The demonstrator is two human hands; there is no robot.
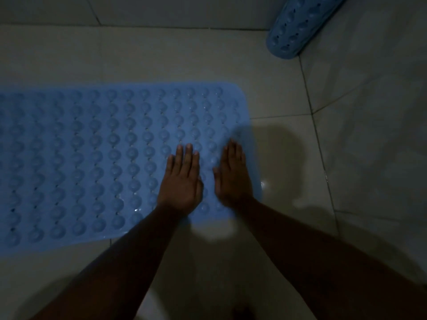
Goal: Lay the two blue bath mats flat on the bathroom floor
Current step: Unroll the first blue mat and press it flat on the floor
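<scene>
Down on the pale glossy tiled bathroom floor (161, 56), a light blue rubber bath mat covered in rows of round raised bumps (92, 158) lies spread out flat, running off the left edge of the view, its rounded right end near the middle of the picture. Both of the person's bare hands rest palm down on that right end. The left hand (182, 179) lies flat with fingers straight and close together, grasping nothing, its wrist at the mat's near edge. The right hand (233, 174) lies just beside it, also released and flat, thumb spread toward the left hand, its outer edge along the mat's right border; it is slightly blurred. Both forearms reach in from the bottom of the picture. A second light blue bath mat, rolled into a tube with small holes showing (298, 26), stands well apart at the top right, its lower end on the floor by the tiled wall (369, 112). Lighting is dim, and soft shadows fall on the tiles beside the right hand.
</scene>
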